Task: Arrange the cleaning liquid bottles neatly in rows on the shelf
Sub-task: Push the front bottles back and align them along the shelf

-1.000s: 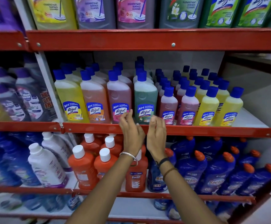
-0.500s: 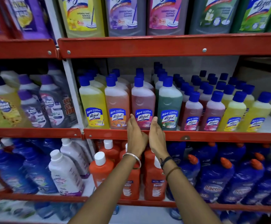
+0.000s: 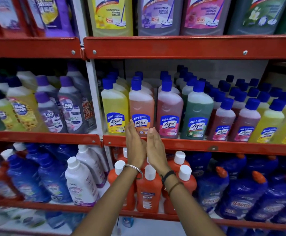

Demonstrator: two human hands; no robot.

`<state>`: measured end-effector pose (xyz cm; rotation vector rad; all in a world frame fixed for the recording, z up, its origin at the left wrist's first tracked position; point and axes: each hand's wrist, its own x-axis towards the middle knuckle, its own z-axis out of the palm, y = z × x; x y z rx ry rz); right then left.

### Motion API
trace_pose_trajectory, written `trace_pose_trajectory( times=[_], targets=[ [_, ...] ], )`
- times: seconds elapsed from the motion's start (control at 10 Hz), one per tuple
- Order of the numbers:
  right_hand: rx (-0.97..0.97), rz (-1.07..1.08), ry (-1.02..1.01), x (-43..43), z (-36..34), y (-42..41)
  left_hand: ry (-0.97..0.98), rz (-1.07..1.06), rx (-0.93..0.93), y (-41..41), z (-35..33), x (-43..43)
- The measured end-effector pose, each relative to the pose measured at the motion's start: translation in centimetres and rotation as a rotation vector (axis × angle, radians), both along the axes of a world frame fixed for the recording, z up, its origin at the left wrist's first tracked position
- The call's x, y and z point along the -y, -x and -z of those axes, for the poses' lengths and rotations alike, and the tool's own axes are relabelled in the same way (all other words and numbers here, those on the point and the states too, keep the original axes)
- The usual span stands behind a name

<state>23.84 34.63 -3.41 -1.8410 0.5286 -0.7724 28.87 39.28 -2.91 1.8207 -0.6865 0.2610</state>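
Orange liquid fills the Lizol bottle (image 3: pixel 141 106) that stands upright at the front edge of the red middle shelf (image 3: pixel 198 146), and every other place here is told from that bottle. Just to its left stands the yellow bottle (image 3: pixel 115 106), just to its right the pink bottle (image 3: pixel 169 108), and one further right the green bottle (image 3: pixel 197 113); all four have blue caps and face label-forward in a front row, with more blue-capped bottles lined up behind them. Further right of the green one, smaller pink and yellow bottles (image 3: pixel 244 120) run in rows toward the back. Directly in front of the orange bottle's lower label, both hands are raised with flat palms turned toward each other. The left hand (image 3: pixel 135 147) has its fingers straight and together, fingertips at the label's left edge; it grips nothing. The right hand (image 3: pixel 155 149) is likewise flat and open, fingertips just below the label's right corner, holding nothing. Whether either fingertip actually touches the bottle cannot be told. The heels of the two hands are close together, the fingers spread apart in a narrow V. Below the orange bottle, on the next shelf down, stand red Bactin bottles (image 3: pixel 149 193) with white caps.
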Motion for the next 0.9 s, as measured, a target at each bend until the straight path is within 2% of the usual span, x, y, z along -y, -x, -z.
trace_pose_trajectory(
  times=[0.1,0.2,0.3,0.4,0.5,0.6,0.7,0.8,0.9],
  targets=[
    [-0.007,0.06,0.006,-0.4,-0.3,-0.4,0.024,-0.004,-0.015,-0.3,-0.3,-0.2],
    [0.073,0.083,-0.006,-0.4,-0.6,-0.1,0.08,0.007,-0.032,-0.6,-0.6,-0.3],
    [0.181,0.162,0.058,-1.4,-0.5,0.0,0.109,-0.096,0.017,-1.4,-0.4,-1.1],
    [0.196,0.038,0.1,-2.9,-1.1,-0.7,0.259,-0.249,-0.043,-2.7,-0.6,-1.6],
    [0.017,-0.291,-0.063,-4.9,-3.0,-1.2,0.321,-0.134,-0.184,-3.7,-0.2,-1.9],
    [-0.063,-0.381,-0.163,-6.1,-3.3,-3.2,0.137,-0.068,-0.191,-6.1,1.3,-2.7],
    [-0.123,-0.288,-0.121,-6.0,-3.4,-4.9,0.112,-0.105,-0.213,-7.2,1.1,-3.8],
    [-0.086,-0.265,-0.195,-5.9,-3.3,-5.5,0.231,-0.192,-0.212,-7.4,0.3,-3.9],
    [-0.065,-0.259,-0.182,-5.5,-3.3,-5.3,0.262,-0.051,-0.316,-7.2,1.0,-3.0]
  ],
)
